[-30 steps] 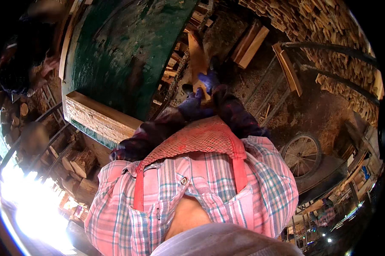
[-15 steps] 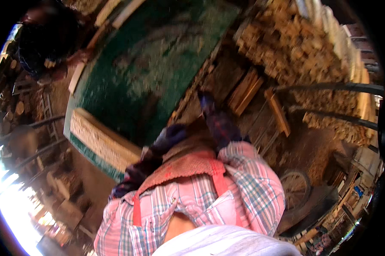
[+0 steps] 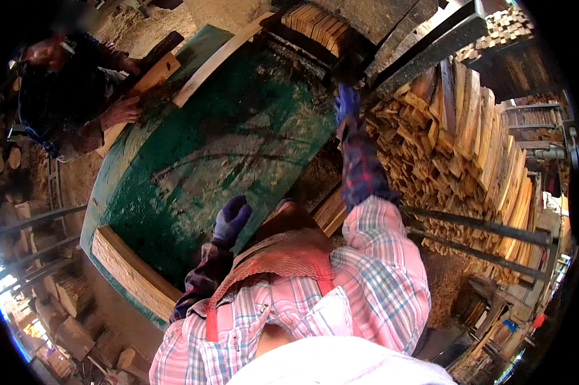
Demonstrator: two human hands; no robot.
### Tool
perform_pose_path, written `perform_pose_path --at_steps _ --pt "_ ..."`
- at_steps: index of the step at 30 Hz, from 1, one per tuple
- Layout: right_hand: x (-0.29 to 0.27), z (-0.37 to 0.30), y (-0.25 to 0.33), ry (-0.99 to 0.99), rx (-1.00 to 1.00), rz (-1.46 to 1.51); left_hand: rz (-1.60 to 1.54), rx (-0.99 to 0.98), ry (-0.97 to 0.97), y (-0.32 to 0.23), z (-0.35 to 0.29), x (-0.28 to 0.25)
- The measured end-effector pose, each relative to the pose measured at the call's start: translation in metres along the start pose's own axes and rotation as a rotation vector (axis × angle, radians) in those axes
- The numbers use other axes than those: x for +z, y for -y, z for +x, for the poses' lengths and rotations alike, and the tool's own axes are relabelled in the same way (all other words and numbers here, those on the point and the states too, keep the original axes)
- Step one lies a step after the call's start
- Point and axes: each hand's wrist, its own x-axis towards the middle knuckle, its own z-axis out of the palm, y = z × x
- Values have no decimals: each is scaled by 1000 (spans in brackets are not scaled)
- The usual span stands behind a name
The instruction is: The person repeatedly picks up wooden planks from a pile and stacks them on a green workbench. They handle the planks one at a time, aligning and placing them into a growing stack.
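My left hand [image 3: 230,222], in a purple-blue glove, hovers over or rests on the near part of the green table [image 3: 193,192]; I cannot tell if it touches. Its fingers are bent but apart, with nothing in them. Gloved the same, my right hand [image 3: 347,104] stretches far forward to the table's right corner, fingers extended against or beside a dark metal block [image 3: 351,69]. Whether it touches the block is unclear. A thick, pale timber [image 3: 132,269] lies along the table's near left edge. Across the far side rests a long, narrow board [image 3: 222,59].
At the far left a co-worker's hands [image 3: 119,112] are on a wooden plank [image 3: 156,74]. Upright slats [image 3: 315,29] stand packed behind the table. Stacked cut wood [image 3: 456,141] fills the right, crossed by dark metal bars [image 3: 482,224]. Wood chunks [image 3: 74,337] lie lower left.
My right arm has extended forward to the table's far right corner. My left hand has come out over the table. The view has shifted, bringing the slats and metal block into sight.
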Motion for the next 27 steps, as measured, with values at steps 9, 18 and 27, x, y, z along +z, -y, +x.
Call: perform_pose_path --at_steps 9,18,27 --pt "35 177 25 39 143 -217 -81 -41 -160 -43 84 32" --pt "28 203 31 83 189 -254 -61 -75 -67 -73 121 63" --pt "37 197 48 102 166 -186 -113 -45 -27 -53 125 51"
